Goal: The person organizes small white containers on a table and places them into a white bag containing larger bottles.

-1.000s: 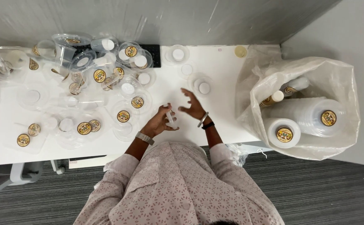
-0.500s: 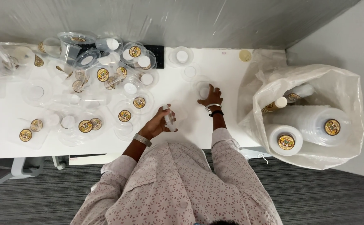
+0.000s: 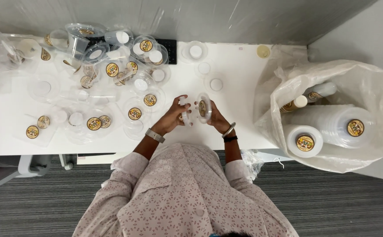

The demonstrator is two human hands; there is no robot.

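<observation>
My left hand (image 3: 173, 117) and my right hand (image 3: 216, 117) meet over the front of the white table (image 3: 239, 96). The right hand grips a clear round plastic lid (image 3: 203, 107) with a gold sticker, held on edge. In the left hand is a small clear plastic container (image 3: 184, 109), close beside the lid. A watch sits on my left wrist and bangles on my right.
Several clear containers and lids with gold stickers (image 3: 112, 70) crowd the table's left half. Loose lids (image 3: 216, 84) lie beyond my hands. A big clear plastic bag (image 3: 332, 114) with stacks of containers stands at the right. A black keyboard (image 3: 170, 44) is at the back.
My right hand reached out to a lid further back on the right, took it, and brought it back to the left hand. The left hand stayed near the front holding its container.
</observation>
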